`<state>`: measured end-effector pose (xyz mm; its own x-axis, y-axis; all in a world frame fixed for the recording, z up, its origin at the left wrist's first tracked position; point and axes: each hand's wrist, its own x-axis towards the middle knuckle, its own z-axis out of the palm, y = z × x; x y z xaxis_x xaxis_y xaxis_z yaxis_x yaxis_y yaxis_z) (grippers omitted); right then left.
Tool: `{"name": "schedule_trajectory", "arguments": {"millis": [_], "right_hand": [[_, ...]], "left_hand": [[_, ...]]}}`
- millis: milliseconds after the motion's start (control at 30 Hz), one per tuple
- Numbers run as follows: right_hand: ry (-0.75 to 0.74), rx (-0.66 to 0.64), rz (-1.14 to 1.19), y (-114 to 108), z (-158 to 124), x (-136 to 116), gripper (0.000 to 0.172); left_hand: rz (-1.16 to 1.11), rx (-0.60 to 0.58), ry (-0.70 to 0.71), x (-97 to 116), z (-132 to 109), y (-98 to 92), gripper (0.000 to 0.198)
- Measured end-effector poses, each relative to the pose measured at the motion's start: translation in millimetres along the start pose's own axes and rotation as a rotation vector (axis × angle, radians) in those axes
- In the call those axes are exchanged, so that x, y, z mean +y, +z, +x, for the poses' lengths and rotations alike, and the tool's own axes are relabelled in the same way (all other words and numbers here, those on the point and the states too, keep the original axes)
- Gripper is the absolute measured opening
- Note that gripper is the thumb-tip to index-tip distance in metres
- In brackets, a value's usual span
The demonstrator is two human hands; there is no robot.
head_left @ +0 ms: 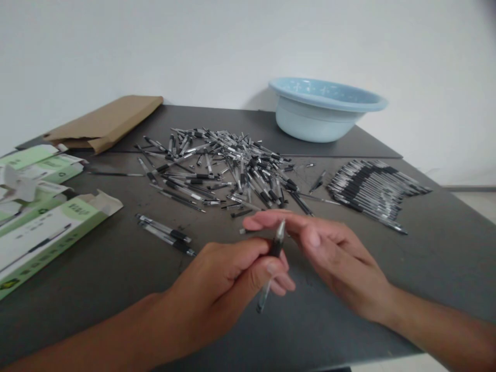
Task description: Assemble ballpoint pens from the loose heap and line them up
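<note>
My left hand [236, 289] is closed round a pen with a black grip [276, 247], its silver tip pointing up and away, its clear barrel showing below the fingers. Just right of the tip, my right hand [337, 258] has its fingers stretched out and apart from the thumb, holding nothing visible. Beyond both hands lies a loose heap of pens and pen parts [242, 165]. To the right, many pens lie side by side in a neat row [368, 188]. Two pens [165, 235] rest left of my left hand.
A light blue basin [318, 121] stands at the back right of the dark table [155, 281]. At the back left lies a brown paper bag [112, 119]. Green and white pen boxes [50, 232], some with torn flaps, lie along the left edge.
</note>
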<state>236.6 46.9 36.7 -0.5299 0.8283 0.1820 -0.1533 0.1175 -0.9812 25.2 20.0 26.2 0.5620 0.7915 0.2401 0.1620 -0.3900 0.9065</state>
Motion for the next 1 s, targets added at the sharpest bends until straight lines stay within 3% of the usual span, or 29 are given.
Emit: {"name": "schedule_trajectory", "arguments": {"millis": [67, 167, 267, 367, 500, 733, 867, 1000], "right_hand": [[0.023, -0.012, 0.004, 1, 1, 0, 0.029], [-0.012, 0.083, 0.011, 0, 3, 5, 0.011], [-0.04, 0.092, 0.073, -3, 3, 11, 0.024], [0.022, -0.043, 0.13, -3, 0, 8, 0.045], [0.044, -0.07, 0.025, -3, -1, 1, 0.026], [-0.01, 0.123, 0.002, -4, 0, 14, 0.015], [0.027, -0.016, 0.095, -2, -5, 13, 0.041], [0.065, -0.085, -0.005, -6, -6, 8, 0.03]], "left_hand": [[-0.012, -0.003, -0.021, 1, 1, 0.1, 0.029], [-0.015, -0.026, -0.066, 2, 2, 1.2, 0.03], [-0.033, -0.05, -0.116, 5, 2, 2.5, 0.03], [-0.081, -0.034, -0.099, 6, 3, 3.4, 0.03], [-0.11, -0.036, -0.057, 2, 3, 3.7, 0.031], [-0.025, -0.088, -0.1, 1, 2, 2.7, 0.036], [-0.134, -0.076, -0.14, 4, 2, 4.0, 0.032], [-0.147, -0.062, -0.12, 4, 1, 3.4, 0.034]]}}
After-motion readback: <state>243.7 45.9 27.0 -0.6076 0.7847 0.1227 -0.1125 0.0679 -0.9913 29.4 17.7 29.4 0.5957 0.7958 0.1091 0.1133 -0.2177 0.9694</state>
